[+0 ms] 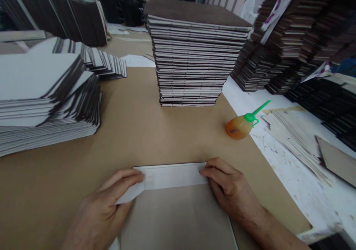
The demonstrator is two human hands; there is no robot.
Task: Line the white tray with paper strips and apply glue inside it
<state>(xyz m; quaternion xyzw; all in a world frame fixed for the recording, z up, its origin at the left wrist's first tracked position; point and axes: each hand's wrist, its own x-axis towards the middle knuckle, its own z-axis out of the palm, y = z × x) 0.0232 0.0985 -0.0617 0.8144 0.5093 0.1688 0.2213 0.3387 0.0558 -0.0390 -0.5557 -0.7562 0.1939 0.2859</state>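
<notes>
Two hands [101, 205] [232, 189] partly hide the cropped board's [178, 218] white strip [172, 176].

We are looking down at a flat grey-beige board [178, 216], its near end running out of view. A white strip [174, 176] is spanning its far edge — lying smooth mid-length, with a white flap [130, 193] angling out at the left end.
</notes>
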